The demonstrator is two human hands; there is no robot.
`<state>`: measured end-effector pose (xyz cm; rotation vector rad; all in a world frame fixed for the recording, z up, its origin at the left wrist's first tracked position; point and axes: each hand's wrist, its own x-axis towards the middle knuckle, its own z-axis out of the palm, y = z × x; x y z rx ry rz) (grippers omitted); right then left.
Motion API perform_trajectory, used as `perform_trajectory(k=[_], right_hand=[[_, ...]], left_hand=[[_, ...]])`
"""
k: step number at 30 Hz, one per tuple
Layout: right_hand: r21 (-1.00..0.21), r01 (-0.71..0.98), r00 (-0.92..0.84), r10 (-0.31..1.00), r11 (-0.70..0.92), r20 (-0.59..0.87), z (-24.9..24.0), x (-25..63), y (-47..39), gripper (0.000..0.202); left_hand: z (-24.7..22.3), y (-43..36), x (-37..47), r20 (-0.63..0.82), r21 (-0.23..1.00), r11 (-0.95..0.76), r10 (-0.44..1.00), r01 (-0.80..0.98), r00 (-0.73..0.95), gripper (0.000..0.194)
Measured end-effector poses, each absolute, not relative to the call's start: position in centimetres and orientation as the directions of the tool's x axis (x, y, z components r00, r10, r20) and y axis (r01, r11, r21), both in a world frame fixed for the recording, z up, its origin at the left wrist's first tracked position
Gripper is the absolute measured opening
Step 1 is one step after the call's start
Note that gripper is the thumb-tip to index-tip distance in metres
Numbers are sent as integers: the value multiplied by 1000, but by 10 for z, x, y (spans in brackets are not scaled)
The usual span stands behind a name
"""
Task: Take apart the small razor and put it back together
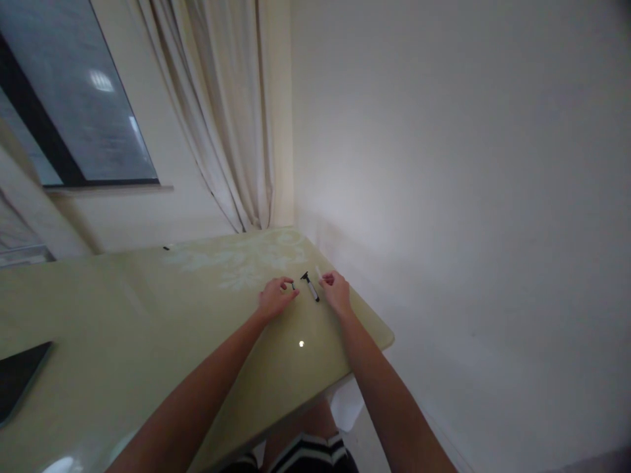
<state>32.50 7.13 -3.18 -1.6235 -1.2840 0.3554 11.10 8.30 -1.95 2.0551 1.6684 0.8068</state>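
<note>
A razor [311, 288] with a dark head and a grey-and-black handle lies on the pale green table [197, 328], between my two hands. My left hand [277, 297] is left of it, thumb and forefinger closed on a small dark piece [293, 286]. On the razor's other side, my right hand [336, 289] pinches a small pale, translucent piece [319, 272] that stands out against the table's edge and wall. Neither hand touches the razor.
A dark flat object [22, 378] lies at the table's left. A tiny black item [166, 248] is near the back edge. A wall [444, 197] runs along the right side, and curtains [221, 118] hang behind the table.
</note>
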Motion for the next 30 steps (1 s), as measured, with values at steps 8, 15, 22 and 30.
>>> perform_trajectory(k=[8,15,22,30], right_hand=[[-717,693,312,865,76,393,-39,321,74,34],[-651,758,300,877,20,376,-41,319,73,30],[-612,790,260,880,43,397,-35,314,67,21],[-518,854,206,879,53,430,-29,309,62,19]], left_hand=[[-22,76,114,195,521,-231,969,822,149,46],[-19,74,114,193,494,-263,963,829,190,36],[-19,71,114,217,501,-312,948,807,233,29],[-22,71,116,234,461,-393,919,796,317,43]])
